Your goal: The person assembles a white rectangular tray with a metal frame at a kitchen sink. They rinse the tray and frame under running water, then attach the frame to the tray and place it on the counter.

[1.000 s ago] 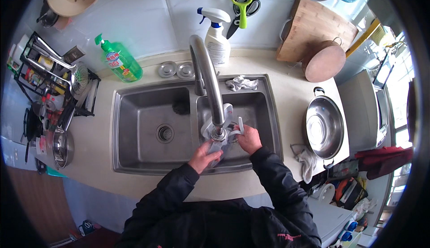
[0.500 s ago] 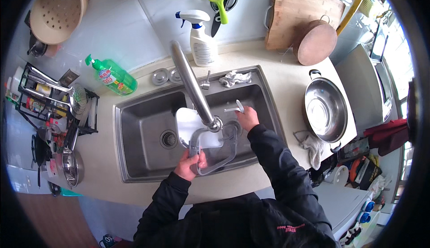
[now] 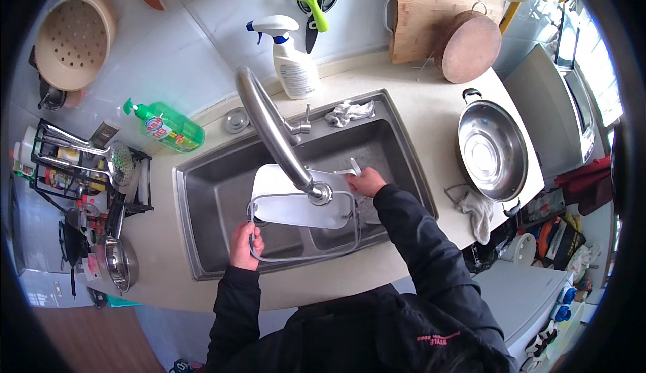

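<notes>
Both hands are over the sink (image 3: 214, 201) in the middle of the frame. The left hand (image 3: 245, 246), left of centre, is curled tight around the left end of a grey-rimmed frame (image 3: 309, 257), its fingers folded over the rim. The right hand (image 3: 367, 182), right of centre, has its fingers drawn together, pinching a small white piece (image 3: 354, 167) that pokes up past the fingertips. I can't make out whether those fingers also touch the white panel (image 3: 269, 183) just beside them.

That panel sits under the faucet (image 3: 269, 124) at mid-frame, with the frame's upper rim crossing it. The faucet's neck and spout cover part of the panel, so I can't tell whether panel and frame are joined. The frame looks see-through, its walls hard to follow against the steel. Most of the sink's drain is hidden behind the panel. Dark sleeves cut off both wrists, and the person's body blocks some of the tabletop's (image 3: 158, 255) front edge at the bottom.
</notes>
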Available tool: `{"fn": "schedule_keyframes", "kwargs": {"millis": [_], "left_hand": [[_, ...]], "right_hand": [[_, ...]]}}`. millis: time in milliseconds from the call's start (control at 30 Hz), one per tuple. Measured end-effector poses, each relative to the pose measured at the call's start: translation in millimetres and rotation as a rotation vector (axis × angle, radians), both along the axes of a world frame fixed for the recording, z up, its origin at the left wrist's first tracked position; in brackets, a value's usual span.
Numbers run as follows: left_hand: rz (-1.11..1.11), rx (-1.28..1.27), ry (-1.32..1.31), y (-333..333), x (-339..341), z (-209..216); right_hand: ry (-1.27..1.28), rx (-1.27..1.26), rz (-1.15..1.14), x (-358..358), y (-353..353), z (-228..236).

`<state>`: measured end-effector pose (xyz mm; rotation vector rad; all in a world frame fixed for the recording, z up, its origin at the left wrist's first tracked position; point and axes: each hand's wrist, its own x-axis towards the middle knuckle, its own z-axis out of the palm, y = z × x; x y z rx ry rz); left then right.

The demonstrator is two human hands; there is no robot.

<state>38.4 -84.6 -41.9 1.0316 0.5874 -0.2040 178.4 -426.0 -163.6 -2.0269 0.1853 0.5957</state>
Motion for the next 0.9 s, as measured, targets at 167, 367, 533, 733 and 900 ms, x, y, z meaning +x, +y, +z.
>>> {"fn": "schedule_keyframes", "kwargs": {"millis": [167, 367, 533, 733, 900], "left_hand": [[0.095, -0.149, 0.136, 18, 5, -18], [0.029, -0.271, 0.172, 18, 11, -26], [-0.067, -0.376, 0.143, 7, 17, -18], [-0.123, -0.362, 0.161, 1, 16, -1], [-0.058, -0.287, 0.045, 5, 14, 10]], "right_hand": [[-0.196, -0.005, 0.11, -1, 0, 17], [-0.15, -0.087, 0.243, 1, -1, 58], [-0.313, -0.257, 0.304, 10, -1, 107], [-0.079, -0.138, 0.391, 32, -21, 136], [-0.218, -0.157, 0.564, 30, -17, 84]]}}
